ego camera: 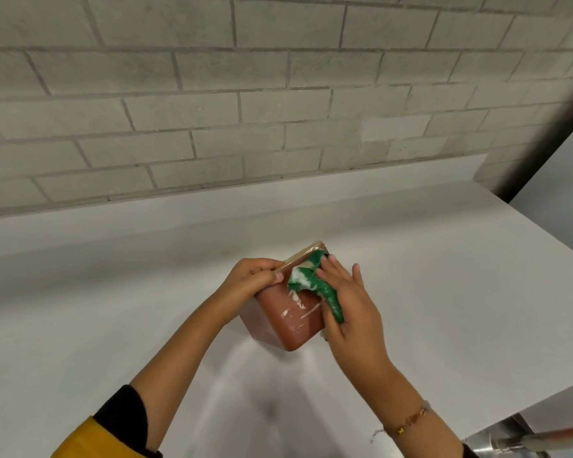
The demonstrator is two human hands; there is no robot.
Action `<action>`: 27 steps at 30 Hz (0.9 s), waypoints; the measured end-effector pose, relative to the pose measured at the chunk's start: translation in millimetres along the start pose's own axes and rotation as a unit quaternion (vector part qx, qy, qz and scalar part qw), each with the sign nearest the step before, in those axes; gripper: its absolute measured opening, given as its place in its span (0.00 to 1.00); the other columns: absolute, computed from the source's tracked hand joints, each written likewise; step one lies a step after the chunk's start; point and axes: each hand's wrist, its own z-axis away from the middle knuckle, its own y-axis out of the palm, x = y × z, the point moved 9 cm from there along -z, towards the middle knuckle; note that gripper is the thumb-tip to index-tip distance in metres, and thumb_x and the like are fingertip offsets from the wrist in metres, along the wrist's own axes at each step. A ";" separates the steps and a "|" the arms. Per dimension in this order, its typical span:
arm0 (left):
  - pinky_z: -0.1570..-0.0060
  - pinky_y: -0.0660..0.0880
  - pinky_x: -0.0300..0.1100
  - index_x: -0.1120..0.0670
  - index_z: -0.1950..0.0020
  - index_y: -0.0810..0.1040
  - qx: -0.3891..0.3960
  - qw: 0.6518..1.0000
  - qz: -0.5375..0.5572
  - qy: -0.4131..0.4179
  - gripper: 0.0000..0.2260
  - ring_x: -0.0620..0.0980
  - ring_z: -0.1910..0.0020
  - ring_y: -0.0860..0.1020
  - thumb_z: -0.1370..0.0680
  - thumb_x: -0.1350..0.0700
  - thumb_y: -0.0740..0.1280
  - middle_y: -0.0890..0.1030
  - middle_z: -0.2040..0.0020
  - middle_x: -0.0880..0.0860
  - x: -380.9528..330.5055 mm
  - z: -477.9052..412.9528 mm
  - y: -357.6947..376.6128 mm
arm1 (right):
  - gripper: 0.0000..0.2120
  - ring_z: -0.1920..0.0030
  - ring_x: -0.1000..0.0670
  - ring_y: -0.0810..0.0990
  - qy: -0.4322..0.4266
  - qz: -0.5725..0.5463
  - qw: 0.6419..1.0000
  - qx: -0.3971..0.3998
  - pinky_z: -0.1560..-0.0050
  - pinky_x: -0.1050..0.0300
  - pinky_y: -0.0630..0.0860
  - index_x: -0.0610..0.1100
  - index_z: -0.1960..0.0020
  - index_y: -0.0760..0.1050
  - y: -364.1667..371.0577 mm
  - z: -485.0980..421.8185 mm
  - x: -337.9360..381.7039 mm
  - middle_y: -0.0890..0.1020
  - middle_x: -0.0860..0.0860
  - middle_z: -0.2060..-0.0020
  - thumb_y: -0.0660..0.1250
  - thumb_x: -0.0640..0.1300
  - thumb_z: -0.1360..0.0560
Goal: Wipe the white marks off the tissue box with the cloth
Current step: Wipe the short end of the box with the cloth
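A pale grey brick-pattern wall (212, 94) fills the far half of the view. Below it, a smooth white countertop (444, 276) runs from left to right and ends at the right against a flat grey panel (563, 180). A shiny metal fitting (497, 444) shows at the near right corner, below the counter edge.

Near the middle of the countertop sits the reddish-brown, round-cornered tissue box (278, 315), tilted so that 1 broad face looks up toward the camera and its near corner seems to rest on the surface. A tan rim runs along its far edge.

2 forearms reach in from the near side. The left one comes out of a yellow sleeve with a black cuff (90, 438). The left hand (255, 276) grips the far left edge of the tissue box, fingers curled over the rim and the thumb lying on the upturned face. The right hand (348, 302) lies on the right side of the box, fingers nearly straight and a little spread, pressing the crumpled green cloth (315, 280) against the face. Its thumb is hidden, so I cannot tell whether it also pinches the cloth.

White residue smears the cloth, and white marks (298, 304) streak the face just near of it. A thin beaded bracelet (407, 421) circles the right wrist.
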 end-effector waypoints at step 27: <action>0.66 0.75 0.34 0.49 0.62 0.85 0.010 1.000 0.000 -0.005 0.08 0.44 0.67 0.82 0.34 0.53 0.66 0.84 0.66 0.49 0.3 -13.5 -9.5 | 0.20 0.32 0.56 0.69 -0.032 0.000 0.999 0.015 0.26 0.57 0.55 0.43 0.40 0.75 1.8 -4.9 -1.0 0.76 0.52 0.38 0.62 0.29 0.29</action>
